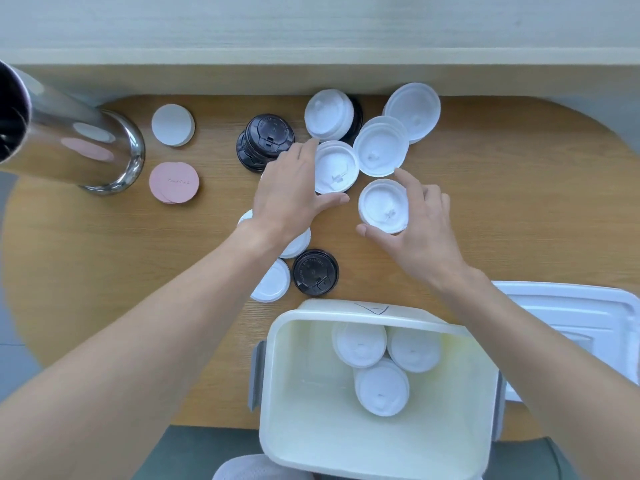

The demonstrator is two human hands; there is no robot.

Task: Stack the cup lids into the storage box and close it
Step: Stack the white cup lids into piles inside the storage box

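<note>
Table (104, 271): a rounded wooden top with a fine grain is carrying the whole scatter of lids; a lid nudged toward its near edge risks sliding off.
Storage box (277, 375): the cream plastic box with grey side latches is sitting open at the near edge, partly overhanging it by the look of things; a careless reach could be tipping it.
Box lid (571, 317): the white moulded cover is lying to the right of the box, under the right forearm, where it could be getting knocked.
Stacks in the box (381, 389): three columns of white lids are standing against the far right wall; uneven nesting could be toppling them.
Left hand (291, 192): its fingers are spreading, thumb and forefinger closing around a white lid (336, 168) at mid-table; a loose grip may be dropping it.
Right hand (419, 230): its thumb and fingertips are curling around the rim of a small white lid stack (381, 206); thin, slick plastic may be slipping.
Black lids (265, 142): glossy dark stacks are sitting left of the white ones and may be getting mixed in.
</note>
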